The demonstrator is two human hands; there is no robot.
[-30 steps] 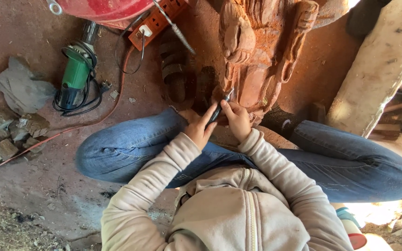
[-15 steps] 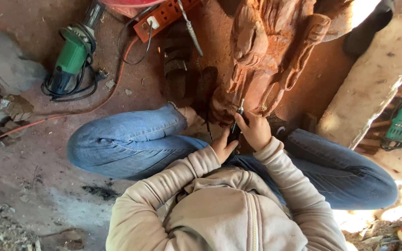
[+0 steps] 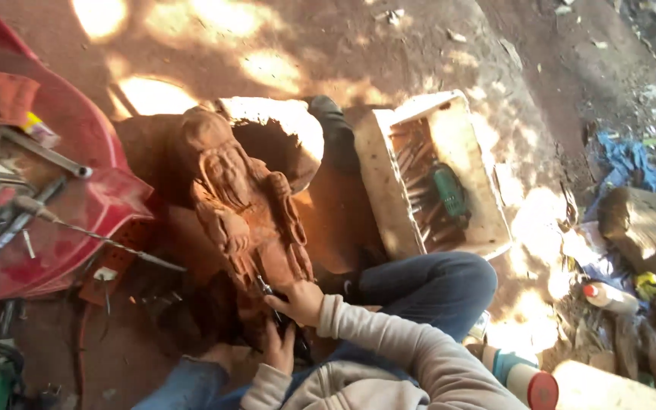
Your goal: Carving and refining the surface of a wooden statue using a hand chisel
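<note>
A reddish-brown carved wooden figure [image 3: 241,201] lies on the dirt floor between my legs in blue jeans [image 3: 427,288]. My right hand [image 3: 301,301] presses against its lower part, closed around a thin dark carving tool [image 3: 266,290] whose tip touches the wood. Just below it, my left hand [image 3: 279,348] curls around the lower end of the same tool, against the base of the carving. Both sleeves are light grey.
A white box [image 3: 385,182] holding several tools and a green power tool [image 3: 449,190] stands to the right of the figure. On the left are a red plastic seat [image 3: 77,205] with metal tools and an orange power strip [image 3: 108,266]. Bottles [image 3: 529,383] and scraps lie at the right.
The view has swung sharply and moved closer, so the carving now shows in full. Both hands stay together on the tool at the figure's lower part.
</note>
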